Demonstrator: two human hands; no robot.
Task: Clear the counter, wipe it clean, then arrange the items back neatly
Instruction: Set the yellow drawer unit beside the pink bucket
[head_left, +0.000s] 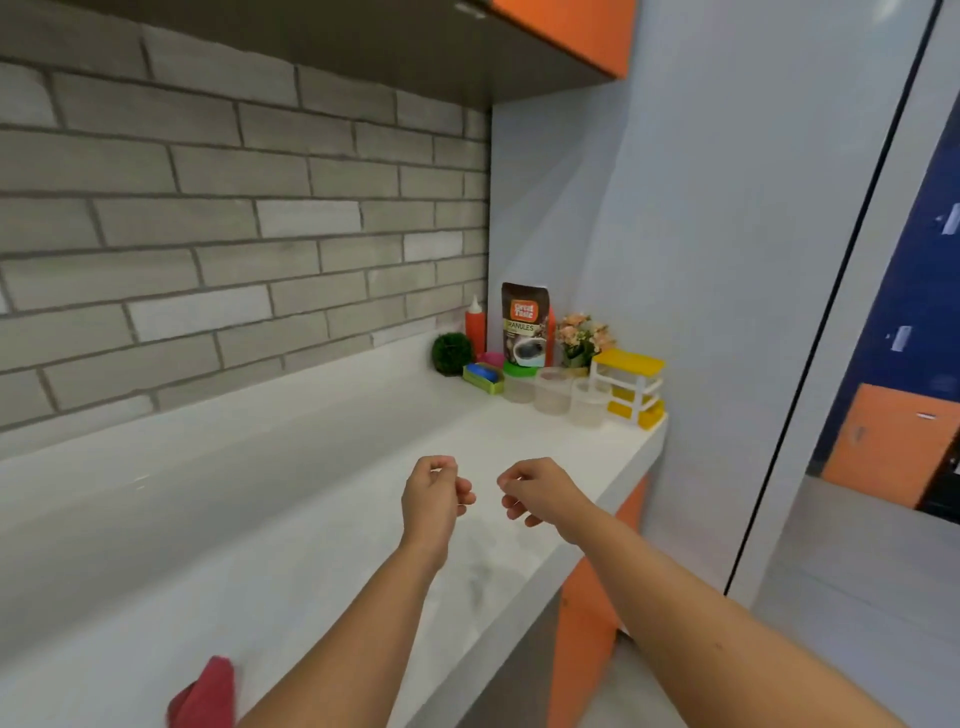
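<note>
White counter (291, 509): three clear jars (551, 391), one red cloth (205, 696); hands, left (434, 493), right (540, 491), loosely curled, empty.

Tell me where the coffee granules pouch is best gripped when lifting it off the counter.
Likely its upper half: the coffee granules pouch stands upright behind the green-lidded jar, which hides its base. Come from above and in front; the orange bottle crowds its left.

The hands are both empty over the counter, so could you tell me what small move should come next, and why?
Probably reach the right hand forward to the nearest clear container. Both it and the left hand hold nothing, the items are clustered in the far corner of the counter, and the red cloth lies unused near the person, so clearing seems due before wiping.
</note>
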